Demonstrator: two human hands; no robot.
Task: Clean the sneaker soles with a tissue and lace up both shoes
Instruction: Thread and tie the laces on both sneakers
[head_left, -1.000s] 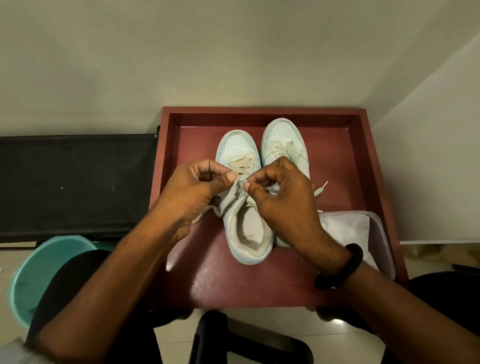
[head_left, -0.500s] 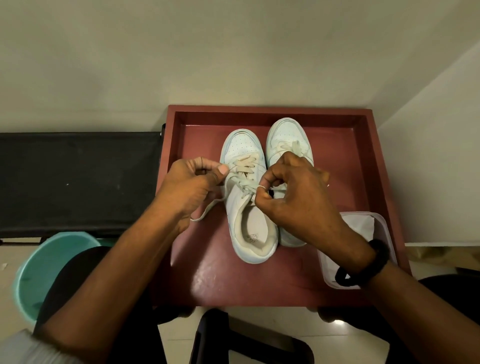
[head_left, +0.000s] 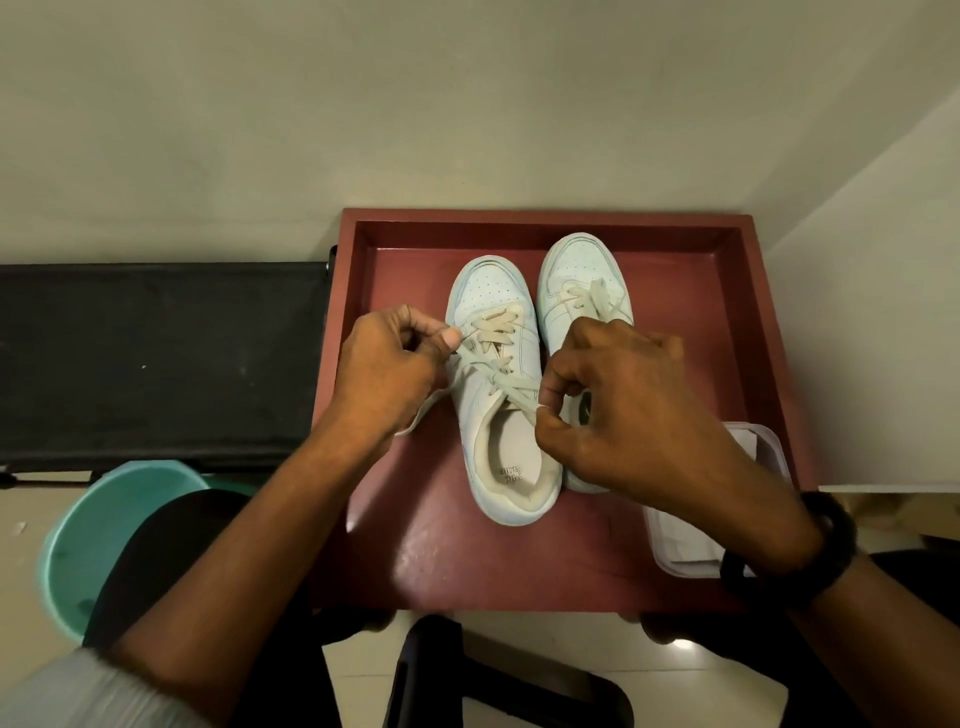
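While both sneakers stand side by side, toes toward the far wall of the red tray (head_left: 545, 218), bare floor shows along that wall, down the tray's left edge and across its near edge. The left sneaker (head_left: 483, 400) sits near the middle, and the right sneaker (head_left: 576, 270) lies just beside it, slightly farther back, its heel hidden behind the right hand (head_left: 623, 410). A clear plastic container (head_left: 670, 551) holding white tissue (head_left: 685, 530) fills the near right corner, partly covered by the wrist and its black wristband (head_left: 800, 551).

The left hand (head_left: 387, 371) is clenched, thumb and forefinger pinching one end of the beige lace (head_left: 493, 376) at the left sneaker's left side; a loose tail trails below that hand onto the tray floor. The right hand, fingers curled, pinches the other end at the shoe's right side, beside the collar. Between them the two strands cross over the tongue, drawn straight.

Off the tray's left edge lies a black surface (head_left: 156, 358), with a teal bucket (head_left: 104, 519) below it.
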